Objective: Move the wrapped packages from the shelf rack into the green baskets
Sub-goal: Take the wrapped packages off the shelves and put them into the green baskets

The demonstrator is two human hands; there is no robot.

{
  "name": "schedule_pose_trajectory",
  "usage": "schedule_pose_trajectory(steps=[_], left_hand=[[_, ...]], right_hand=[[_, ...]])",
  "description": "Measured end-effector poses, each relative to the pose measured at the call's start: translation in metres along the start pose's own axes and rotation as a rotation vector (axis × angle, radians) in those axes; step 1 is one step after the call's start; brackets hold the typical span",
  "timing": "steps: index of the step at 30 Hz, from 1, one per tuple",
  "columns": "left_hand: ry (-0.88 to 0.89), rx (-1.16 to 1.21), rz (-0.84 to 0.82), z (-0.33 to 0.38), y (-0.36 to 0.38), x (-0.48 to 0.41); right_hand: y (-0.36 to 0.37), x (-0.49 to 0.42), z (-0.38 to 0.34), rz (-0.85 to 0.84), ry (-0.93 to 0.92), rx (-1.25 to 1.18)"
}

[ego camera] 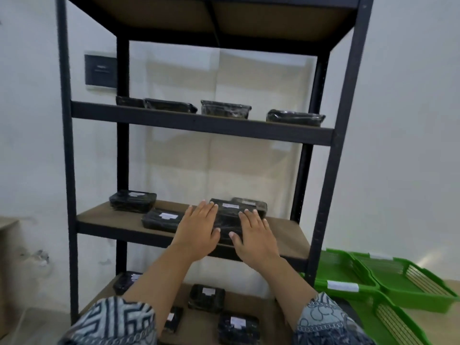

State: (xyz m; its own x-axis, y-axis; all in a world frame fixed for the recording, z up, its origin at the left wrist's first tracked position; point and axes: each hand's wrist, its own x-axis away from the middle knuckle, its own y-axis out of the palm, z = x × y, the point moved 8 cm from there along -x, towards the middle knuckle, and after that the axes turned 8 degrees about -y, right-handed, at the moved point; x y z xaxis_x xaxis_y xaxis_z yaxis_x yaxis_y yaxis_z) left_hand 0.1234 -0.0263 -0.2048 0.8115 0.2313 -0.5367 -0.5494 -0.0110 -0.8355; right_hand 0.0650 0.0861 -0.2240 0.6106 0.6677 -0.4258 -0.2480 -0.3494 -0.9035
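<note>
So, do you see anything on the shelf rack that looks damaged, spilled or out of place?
Nothing stands out. The wrapped packages lie flat on the shelf rack, some slightly turned. Both hands rest on one package. The green baskets show nothing inside.

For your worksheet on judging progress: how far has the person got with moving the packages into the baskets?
Done: nothing shows as done; the green baskets look empty. In hand: the left hand and right hand lie flat on one wrapped package on the middle shelf, not yet lifted. Left: the packages on the upper shelf, the middle shelf and the bottom shelf.
</note>
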Motion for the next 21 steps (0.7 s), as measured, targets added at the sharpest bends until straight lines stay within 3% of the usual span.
schedule_pose_trajectory(steps=[9,21], left_hand=[[0.053,-0.036,0.12,-0.016,-0.038,-0.067],[0.181,0.046,0.295,-0.059,-0.101,-0.172]], right_hand=[[-0.045,-0.08,-0.004,0.137,-0.033,-0.016],[-0.127,-0.168,-0.018,0.336,-0.088,0.181]])
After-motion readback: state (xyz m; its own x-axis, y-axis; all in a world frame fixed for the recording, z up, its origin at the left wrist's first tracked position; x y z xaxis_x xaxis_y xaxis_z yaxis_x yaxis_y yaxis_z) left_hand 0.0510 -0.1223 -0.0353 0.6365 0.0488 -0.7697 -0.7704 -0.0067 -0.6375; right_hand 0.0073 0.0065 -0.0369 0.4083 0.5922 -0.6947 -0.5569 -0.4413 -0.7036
